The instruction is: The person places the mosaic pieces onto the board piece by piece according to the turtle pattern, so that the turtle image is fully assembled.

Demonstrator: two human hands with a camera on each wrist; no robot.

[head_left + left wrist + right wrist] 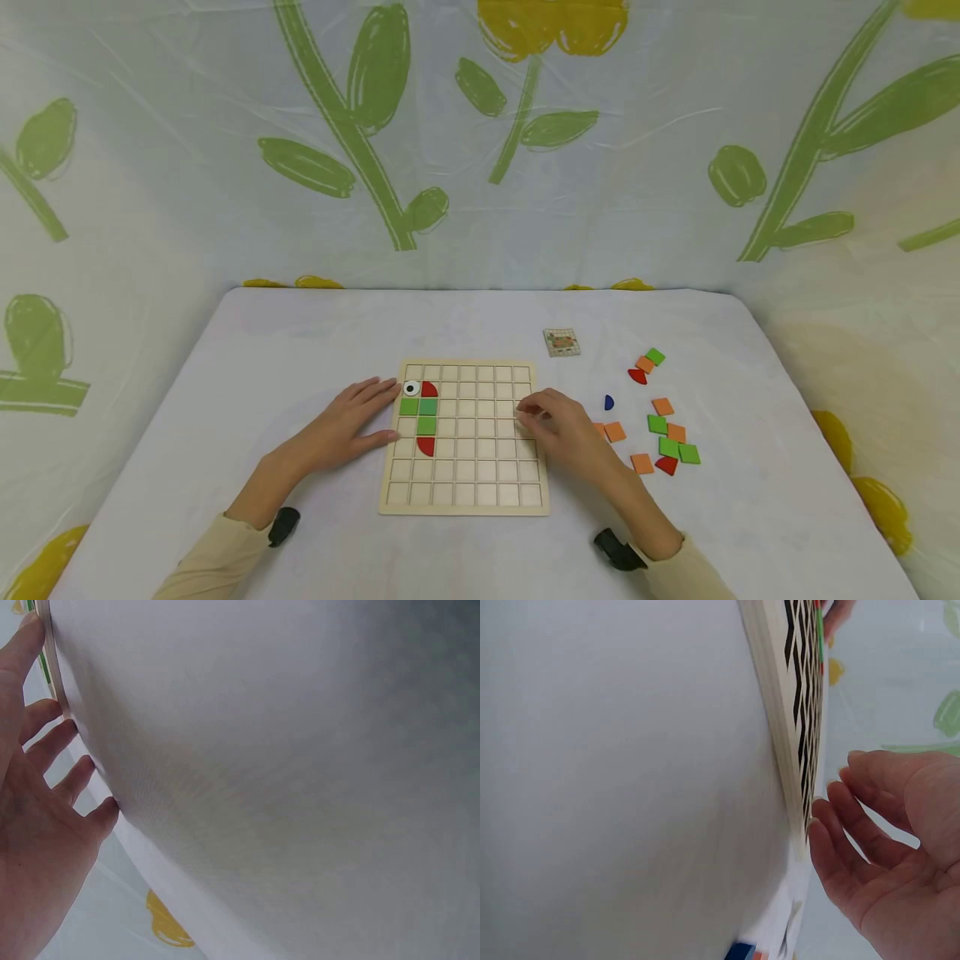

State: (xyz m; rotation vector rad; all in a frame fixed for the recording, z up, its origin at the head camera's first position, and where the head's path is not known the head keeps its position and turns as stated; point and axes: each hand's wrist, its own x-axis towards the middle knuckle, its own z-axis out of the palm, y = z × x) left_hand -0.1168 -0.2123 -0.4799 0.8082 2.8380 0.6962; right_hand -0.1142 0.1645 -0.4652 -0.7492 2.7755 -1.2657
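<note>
A square wooden grid board (465, 496) lies on the table. In its left columns sit a white eye tile (411, 388), two red curved pieces (426, 447) and several green square tiles (426, 426). My left hand (337, 427) rests at the board's left edge, fingers spread, thumb and fingertips right at the rim. Over the right columns is my right hand (564, 433), fingers loosely bent. The right wrist view shows no piece between its fingers (870, 832), which hang close by the board's side (780, 742).
Right of the board lie loose orange squares (642, 463), green squares (688, 453), red pieces (637, 377) and a blue half-round piece (609, 402). A small picture card (562, 342) is behind the board's right corner. Flower-printed cloth (480, 217) hangs behind the table.
</note>
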